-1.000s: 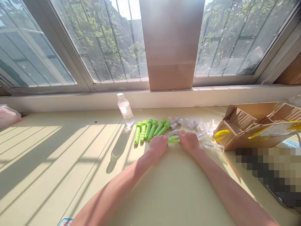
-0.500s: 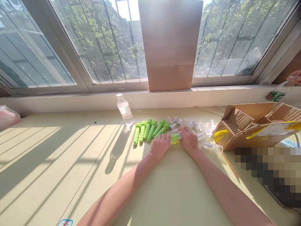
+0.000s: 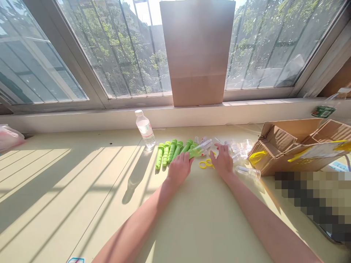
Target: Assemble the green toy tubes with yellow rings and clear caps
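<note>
My left hand [image 3: 180, 166] is closed around a green stick-like piece with a clear plastic tube [image 3: 203, 147] over its far end, tilted up to the right. Its lower part is hidden by my fingers. My right hand [image 3: 222, 160], fingers apart and holding nothing, hovers by several small yellow rings [image 3: 203, 164] on the table. Left of my hands lies a row of green screw-shaped plastic sticks [image 3: 165, 153]. Beyond my right hand is a jumble of clear plastic tubes [image 3: 241, 148], and one clear tube [image 3: 248, 171] lies apart, closer to me.
A water bottle [image 3: 145, 129] stands behind the green sticks. On the right is an open cardboard box [image 3: 285, 157] with yellow tape. A green-labelled bottle [image 3: 323, 110] is behind it. Cardboard [image 3: 199, 54] leans against the window, and a pinkish bag [image 3: 10, 137] lies far left.
My right hand has let go of the clear tube and opened. My left hand has shifted slightly left, with the tube now tilted upward. More yellow rings show between the hands.
</note>
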Available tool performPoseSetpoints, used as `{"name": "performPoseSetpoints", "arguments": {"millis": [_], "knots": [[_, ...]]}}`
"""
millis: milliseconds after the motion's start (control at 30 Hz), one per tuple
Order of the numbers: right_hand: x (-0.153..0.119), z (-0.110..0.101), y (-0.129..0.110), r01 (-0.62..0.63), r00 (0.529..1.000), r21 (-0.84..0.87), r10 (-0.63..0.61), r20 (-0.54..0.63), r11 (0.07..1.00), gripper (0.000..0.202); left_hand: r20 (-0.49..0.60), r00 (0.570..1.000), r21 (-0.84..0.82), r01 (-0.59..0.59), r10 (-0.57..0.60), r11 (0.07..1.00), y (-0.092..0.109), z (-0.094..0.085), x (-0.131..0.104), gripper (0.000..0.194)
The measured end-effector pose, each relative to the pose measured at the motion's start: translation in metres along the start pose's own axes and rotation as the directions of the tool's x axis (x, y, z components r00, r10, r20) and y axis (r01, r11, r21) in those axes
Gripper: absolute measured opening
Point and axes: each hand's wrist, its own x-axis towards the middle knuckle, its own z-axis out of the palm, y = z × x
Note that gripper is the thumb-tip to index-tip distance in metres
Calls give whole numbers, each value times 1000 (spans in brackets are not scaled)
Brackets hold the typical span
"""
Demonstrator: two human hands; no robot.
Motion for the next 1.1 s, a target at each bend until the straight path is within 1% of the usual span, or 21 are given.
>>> {"name": "performPoseSetpoints", "arguments": {"millis": [133, 233, 300, 367, 433, 533, 667, 733, 833, 900, 1000, 1033, 1100], "knots": [[-1, 1, 1, 13, 1000, -4, -13, 3, 1000, 31, 0, 996, -9, 91, -91, 996, -9, 2, 3, 42], [-1, 1, 1, 20, 1000, -5, -20, 10, 1000, 30, -19, 985, -3, 174, -174, 985, -22, 6, 6, 48], [-1, 1, 1, 14, 1000, 11, -14, 18, 1000, 30, -76, 976, 1, 203, -203, 979, -32, 10, 8, 52], [-1, 1, 1, 0, 1000, 27, 0, 25, 1000, 30, -149, 969, 8, 200, -196, 980, -43, 12, 10, 57], [-1, 1, 1, -11, 1000, 35, 10, 28, 999, 29, -215, 955, 22, 214, -205, 977, -53, 12, 11, 56], [0, 2, 2, -17, 999, 39, 16, 40, 999, 28, -260, 934, 50, 266, -245, 963, -65, 8, 12, 50], [0, 1, 0, -20, 999, 29, 18, 47, 999, 28, -261, 907, 61, 358, -331, 932, -80, 0, 13, 46], [0, 1, -1, -19, 999, 25, 18, 49, 999, 28, -258, 903, 57, 370, -344, 927, -90, -4, 12, 46], [0, 0, -3, -24, 998, 17, 23, 54, 1000, 29, -278, 884, 77, 411, -376, 909, -112, -8, 8, 46], [0, 0, -4, -22, 998, 12, 21, 54, 1000, 30, -285, 858, 85, 466, -427, 881, -129, -8, 5, 45], [0, 0, -4, -18, 998, 4, 18, 58, 1000, 30, -227, 838, 109, 528, -496, 842, -153, -5, -1, 44], [0, 0, -4, -18, 998, -2, 18, 61, 1000, 30, -212, 823, 112, 557, -528, 823, -159, -4, -3, 43], [0, 0, -4, -20, 997, -19, 21, 68, 1000, 30, -136, 817, 127, 575, -560, 808, -167, -3, -6, 44]]}}
